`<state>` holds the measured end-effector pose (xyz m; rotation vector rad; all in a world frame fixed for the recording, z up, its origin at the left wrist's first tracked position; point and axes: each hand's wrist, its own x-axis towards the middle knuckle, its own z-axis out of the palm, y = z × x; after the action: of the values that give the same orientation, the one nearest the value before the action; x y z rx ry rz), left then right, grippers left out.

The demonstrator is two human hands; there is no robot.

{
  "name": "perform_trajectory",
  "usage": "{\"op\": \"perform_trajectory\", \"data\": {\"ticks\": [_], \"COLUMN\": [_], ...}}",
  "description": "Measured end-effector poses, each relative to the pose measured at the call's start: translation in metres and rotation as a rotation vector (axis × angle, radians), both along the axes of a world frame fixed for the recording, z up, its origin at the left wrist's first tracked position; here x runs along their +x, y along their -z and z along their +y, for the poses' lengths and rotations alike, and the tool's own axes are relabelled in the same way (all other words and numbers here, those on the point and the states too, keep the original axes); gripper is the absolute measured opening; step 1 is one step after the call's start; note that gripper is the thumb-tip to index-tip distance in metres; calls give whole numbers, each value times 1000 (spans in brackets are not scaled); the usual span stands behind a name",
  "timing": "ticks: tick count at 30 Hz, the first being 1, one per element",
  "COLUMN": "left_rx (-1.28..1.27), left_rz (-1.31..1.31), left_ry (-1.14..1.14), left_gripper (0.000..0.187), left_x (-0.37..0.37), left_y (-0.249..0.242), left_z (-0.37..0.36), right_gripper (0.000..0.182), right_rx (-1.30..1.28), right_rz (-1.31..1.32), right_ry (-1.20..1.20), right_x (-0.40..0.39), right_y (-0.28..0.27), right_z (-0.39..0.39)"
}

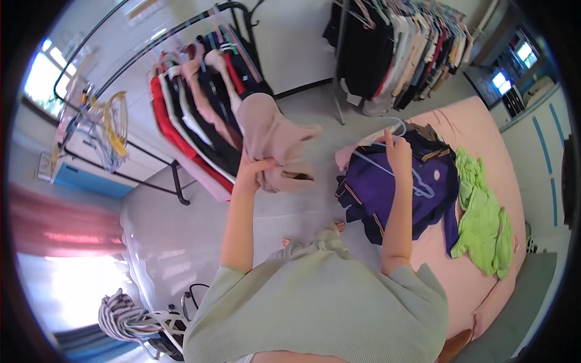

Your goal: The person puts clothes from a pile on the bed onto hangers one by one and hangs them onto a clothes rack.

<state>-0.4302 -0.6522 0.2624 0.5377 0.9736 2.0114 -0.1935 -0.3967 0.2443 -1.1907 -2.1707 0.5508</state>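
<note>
My left hand (249,172) is closed on a dusty-pink garment (270,134), which bunches up above the fist with its lower ends sticking out to the right. What kind of garment it is cannot be made out. In my right hand (397,152) is a light-blue clothes hanger (423,189), gripped near its hook, with nothing hung on it. Behind the hanger, a purple and navy jacket (387,189) lies on the pink bed (433,272). A bright green garment (482,212) is spread beside the jacket.
To the left stands a black clothes rack (181,192) with red, white, pink and black clothes. Several spare hangers (112,136) hang at its left end. A second, full row of clothes (402,54) hangs at the back. A striped cloth (121,314) lies at lower left.
</note>
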Motion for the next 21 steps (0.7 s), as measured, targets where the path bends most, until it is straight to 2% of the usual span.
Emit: {"op": "perform_trajectory", "data": {"ticks": [1, 2, 3, 4, 6, 7, 9, 10, 12, 14, 17, 19, 21], "left_rx": [-20, -18, -33, -50, -62, -75, -122, -184, -253, -272, -308, -261, -278], "left_rz": [76, 76, 193, 311, 361, 407, 442, 511, 711, 714, 749, 863, 830], "left_ry": [-25, -52, -33, -15, -2, 36, 43, 75, 100, 58, 4, 137, 85], "left_gripper": [78, 78, 79, 80, 80, 80, 80, 79, 76, 76, 75, 72, 71], "left_x": [4, 6, 7, 7, 5, 3, -2, -3, -6, -3, -3, -5, -3], "left_y": [-1, 0, 2, 2, 1, 0, -3, -3, 1, 5, 0, -13, -19], "left_z": [-11, -20, -29, -37, -53, -60, -72, -78, -84, -88, -93, -92, -88], "right_gripper": [40, 40, 40, 38, 39, 39, 40, 39, 39, 39, 39, 38, 37], "right_rx": [-64, -75, -89, -165, -330, -330, -680, -729, -735, -744, -675, -752, -813], "right_rz": [21, 121, 223, 268, 419, 417, 484, 511, 529, 543, 445, 407, 356], "right_ry": [-25, -110, -196, -213, -297, -321, -555, -599, -638, -680, -895, -1094, -1150], "right_x": [-18, -38, -57, -75, -108, -119, -137, -142, -148, -151, -156, -160, -164], "right_y": [-1, 7, 15, 8, -10, -19, -35, -43, -55, -63, -68, -70, -76], "right_z": [-12, -19, -27, -44, -79, -92, -114, -127, -147, -163, -179, -186, -187]}}
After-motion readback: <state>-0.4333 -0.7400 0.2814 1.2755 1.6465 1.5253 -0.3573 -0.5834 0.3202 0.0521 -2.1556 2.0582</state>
